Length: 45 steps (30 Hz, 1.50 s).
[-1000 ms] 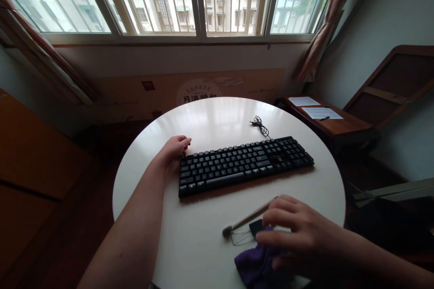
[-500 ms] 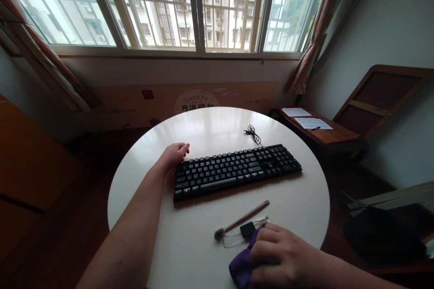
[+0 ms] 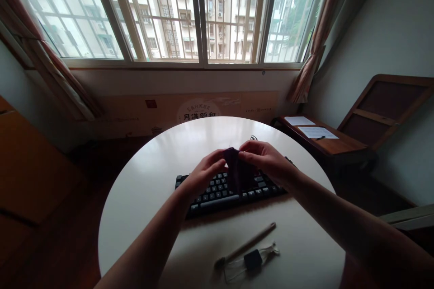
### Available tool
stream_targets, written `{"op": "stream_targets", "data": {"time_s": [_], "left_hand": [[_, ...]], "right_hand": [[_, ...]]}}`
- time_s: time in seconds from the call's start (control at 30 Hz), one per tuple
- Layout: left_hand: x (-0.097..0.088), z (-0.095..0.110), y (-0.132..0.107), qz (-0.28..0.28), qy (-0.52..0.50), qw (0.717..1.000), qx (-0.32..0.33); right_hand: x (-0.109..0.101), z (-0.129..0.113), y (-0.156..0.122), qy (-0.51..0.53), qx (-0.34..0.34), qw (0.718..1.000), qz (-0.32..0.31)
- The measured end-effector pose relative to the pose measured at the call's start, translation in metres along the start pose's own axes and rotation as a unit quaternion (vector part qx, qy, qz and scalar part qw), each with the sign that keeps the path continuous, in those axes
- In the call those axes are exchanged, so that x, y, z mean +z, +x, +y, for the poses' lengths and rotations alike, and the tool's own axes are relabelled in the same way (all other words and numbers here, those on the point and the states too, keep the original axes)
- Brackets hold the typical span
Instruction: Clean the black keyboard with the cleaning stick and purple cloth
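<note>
A dark purple cloth (image 3: 238, 174) hangs between my two hands, above the black keyboard (image 3: 217, 198). My left hand (image 3: 207, 169) pinches its upper left corner, and my right hand (image 3: 266, 158) pinches its upper right side; both are closed on it. Behind the cloth and hands, the middle and right part of the keyboard is partly hidden. Nearer me on the white table lie a slim brush (image 3: 249, 244) with a dark bristle head and a wire tool with a dark square block (image 3: 252, 260).
The round white table (image 3: 142, 216) carries everything. A bit of the keyboard's coiled cable (image 3: 253, 138) shows behind my right hand. To the right stands a wooden chair (image 3: 352, 144) with papers (image 3: 317, 132) and a pen on its seat. A barred window (image 3: 200, 18) is ahead.
My right hand has lifted the purple cloth from the near table and carried it over the keyboard. My left hand has left the keyboard's left end and taken hold of the cloth too.
</note>
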<state>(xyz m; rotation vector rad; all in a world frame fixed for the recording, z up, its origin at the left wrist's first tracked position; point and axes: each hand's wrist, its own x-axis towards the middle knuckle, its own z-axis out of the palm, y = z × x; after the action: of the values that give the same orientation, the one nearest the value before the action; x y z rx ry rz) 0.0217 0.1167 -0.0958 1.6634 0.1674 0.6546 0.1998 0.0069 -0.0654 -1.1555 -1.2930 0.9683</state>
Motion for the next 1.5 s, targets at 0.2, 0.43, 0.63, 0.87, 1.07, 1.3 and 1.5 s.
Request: {"op": "stream_targets", "data": {"time_s": [0.2, 0.43, 0.63, 0.87, 1.07, 1.3, 1.5], "left_hand": [[0.005, -0.01, 0.002, 0.089, -0.027, 0.993, -0.071], [0.015, 0.001, 0.001, 0.156, -0.037, 0.979, -0.13], [0.008, -0.003, 0.004, 0.207, -0.12, 0.964, -0.12], [-0.03, 0.012, -0.006, -0.017, -0.283, 0.95, -0.13], [0.006, 0.019, -0.006, -0.024, -0.117, 0.986, -0.118], [0.045, 0.022, -0.009, -0.036, 0.17, 0.98, -0.098], [0.029, 0.023, -0.009, -0.061, 0.082, 0.983, -0.155]], "right_hand": [[0.008, 0.043, 0.009, 0.181, 0.06, 0.981, 0.029], [0.005, 0.067, 0.005, 0.372, 0.083, 0.924, 0.016], [0.0, 0.059, 0.002, 0.467, 0.087, 0.879, 0.04], [-0.002, 0.046, -0.004, 0.418, 0.042, 0.903, 0.092], [0.008, 0.041, -0.018, 0.23, -0.031, 0.97, 0.075], [0.015, 0.04, -0.031, -0.015, -0.179, 0.981, 0.068], [0.01, 0.044, -0.026, -0.01, -0.142, 0.978, 0.154]]}}
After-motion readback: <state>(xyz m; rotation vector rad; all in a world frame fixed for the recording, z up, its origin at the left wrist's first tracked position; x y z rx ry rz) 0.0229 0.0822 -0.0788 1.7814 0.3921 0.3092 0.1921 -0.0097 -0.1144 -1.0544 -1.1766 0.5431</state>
